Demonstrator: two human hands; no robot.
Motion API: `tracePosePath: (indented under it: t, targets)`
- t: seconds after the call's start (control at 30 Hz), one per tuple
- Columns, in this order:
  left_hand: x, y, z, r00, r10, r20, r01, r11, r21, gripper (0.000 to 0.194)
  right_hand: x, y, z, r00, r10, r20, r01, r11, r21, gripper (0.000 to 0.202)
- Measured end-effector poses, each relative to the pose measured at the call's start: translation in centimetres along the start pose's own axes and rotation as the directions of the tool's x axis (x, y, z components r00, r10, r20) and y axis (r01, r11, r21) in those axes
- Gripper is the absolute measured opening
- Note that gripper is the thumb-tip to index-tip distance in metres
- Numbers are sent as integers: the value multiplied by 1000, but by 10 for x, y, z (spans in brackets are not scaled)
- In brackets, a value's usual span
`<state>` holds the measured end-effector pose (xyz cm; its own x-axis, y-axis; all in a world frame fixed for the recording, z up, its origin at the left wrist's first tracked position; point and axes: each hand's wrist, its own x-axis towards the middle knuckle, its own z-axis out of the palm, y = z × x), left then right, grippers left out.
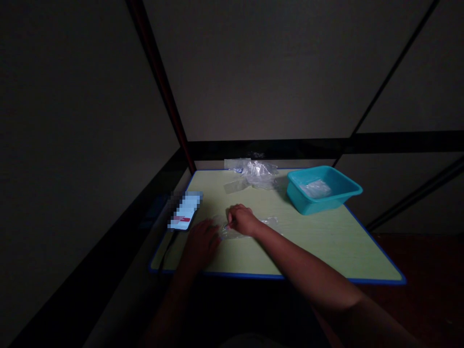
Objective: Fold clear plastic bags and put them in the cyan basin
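A clear plastic bag (270, 223) lies flat near the middle of the pale green table (308, 251). My right hand (241, 218) is over the bag with its fingers closed in a pinch at the bag's left part; what is between the fingertips is too small to make out. My left hand (204, 240) lies beside the bag's left end, fingers spread and lying flat, the fingertips at the plastic. Part of the bag is hidden under my right hand and forearm.
Crumpled clear bags (259, 174) are heaped at the table's back edge. A turquoise basin (311, 205) at the right holds folded clear plastic (316, 188). A lit phone (186, 211) with a cable lies at the left edge. Walls stand behind and left.
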<state>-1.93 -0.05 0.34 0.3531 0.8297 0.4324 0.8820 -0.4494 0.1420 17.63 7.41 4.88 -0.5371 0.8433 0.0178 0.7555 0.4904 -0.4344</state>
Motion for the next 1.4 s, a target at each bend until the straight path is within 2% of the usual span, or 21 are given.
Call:
tracePosePath:
  t: [0.13,0.3,0.5,0.73,0.87,1.0,1.13,1.27,1.4]
  targets:
    - [-1,-2,5,999,-31,-12,30,999,-23,38,0,2,3,1000,9,-15,-8,998,55,11]
    - [-4,-5,11,998,-56,-31,57,998,3,37,3,6,5,999,31,-21,-28,995,97,21]
    - [-3,-3,10,999,-42,-2,42,998,36,37,2,13,1,999,40,-22,-37,993,108,12]
    - [-2,-1,4,998,-51,46,49,998,42,39,-3,19,-5,1000,-21,9,20,987,162,13]
    - [-3,-2,6,996,-66,57,65,998,27,41,-2,23,-4,999,-42,19,37,977,210,8]
    - [-4,-4,8,996,-78,44,77,997,21,42,-1,26,0,997,-75,8,71,969,239,12]
    - [-4,-5,10,996,-85,21,85,996,5,43,0,27,2,992,-124,-21,125,964,233,14]
    - [-5,-6,10,996,-84,19,84,996,-19,46,1,27,5,992,-111,-65,122,971,205,3]
    - [-4,-2,6,992,-87,95,87,996,8,48,3,27,9,993,-93,-70,105,977,186,6]
